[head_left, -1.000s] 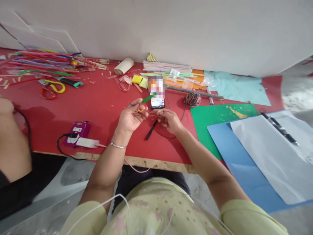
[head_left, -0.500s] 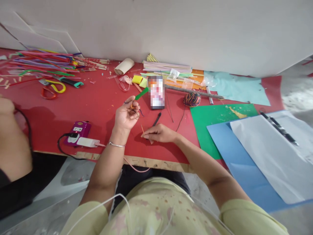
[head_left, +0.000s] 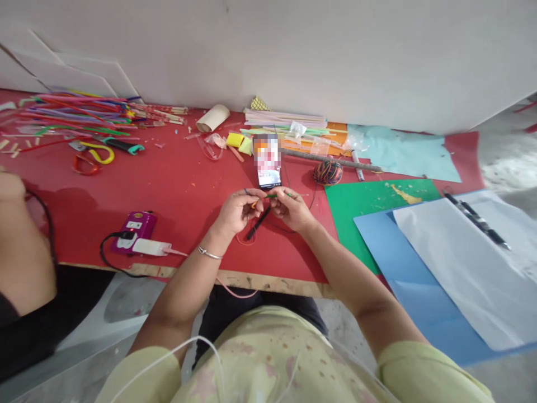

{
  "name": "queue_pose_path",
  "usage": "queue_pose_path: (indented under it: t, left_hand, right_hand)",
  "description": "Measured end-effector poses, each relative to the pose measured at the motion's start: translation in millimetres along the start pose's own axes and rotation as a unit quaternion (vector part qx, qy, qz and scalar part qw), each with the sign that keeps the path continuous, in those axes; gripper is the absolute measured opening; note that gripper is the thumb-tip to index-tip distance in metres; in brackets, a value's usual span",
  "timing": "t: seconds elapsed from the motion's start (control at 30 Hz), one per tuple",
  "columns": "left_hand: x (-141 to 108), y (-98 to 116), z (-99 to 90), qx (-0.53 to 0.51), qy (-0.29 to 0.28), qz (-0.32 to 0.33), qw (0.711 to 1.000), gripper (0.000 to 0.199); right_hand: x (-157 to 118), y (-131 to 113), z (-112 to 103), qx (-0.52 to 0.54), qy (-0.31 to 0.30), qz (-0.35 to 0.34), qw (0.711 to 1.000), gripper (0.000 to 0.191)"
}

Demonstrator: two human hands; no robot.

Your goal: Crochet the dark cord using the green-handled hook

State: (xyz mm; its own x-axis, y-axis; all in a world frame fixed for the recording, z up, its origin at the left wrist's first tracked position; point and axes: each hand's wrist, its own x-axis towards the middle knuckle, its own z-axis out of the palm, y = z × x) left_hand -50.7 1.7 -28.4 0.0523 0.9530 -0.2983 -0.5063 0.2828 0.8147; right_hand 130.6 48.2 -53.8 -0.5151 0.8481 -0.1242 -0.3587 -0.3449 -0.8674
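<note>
Green strip, slim and slight, sits between the two hands just in front of the smartphone; it could slip or bend if either pinch loosened or pulled unevenly; the thin orange thread looping below could snag on the black pen. Both forearms reach forward and converge, wrists raised over the red tabletop; the right hand has thumb and forefinger clamped on the strip; the left hand's fingers close around an orange piece, tips meeting the strip's end.
</note>
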Motion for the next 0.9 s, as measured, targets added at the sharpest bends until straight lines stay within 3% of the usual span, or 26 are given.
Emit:
queue_pose_path:
  t: [0.23, 0.4, 0.6, 0.9]
  left_hand:
    - [-1, -4, 4.0, 0.005, -0.048, 0.025, 0.999, 0.049]
    - [1, -8, 2.6, 0.05, -0.028, 0.052, 0.997, 0.059]
    - [4, -11, 1.2, 0.11, 0.017, 0.055, 0.992, 0.033]
    - [2, -13, 5.4, 0.121, 0.013, 0.059, 0.991, 0.039]
  right_hand:
    - [5, 4, 0, 0.055, 0.068, 0.017, 0.996, 0.05]
    - [7, 4, -3, 0.07, 0.089, 0.009, 0.994, 0.053]
    - [8, 5, -3, 0.085, 0.084, 0.007, 0.993, 0.048]
    - [8, 0, 2, 0.079, 0.097, 0.022, 0.992, 0.041]
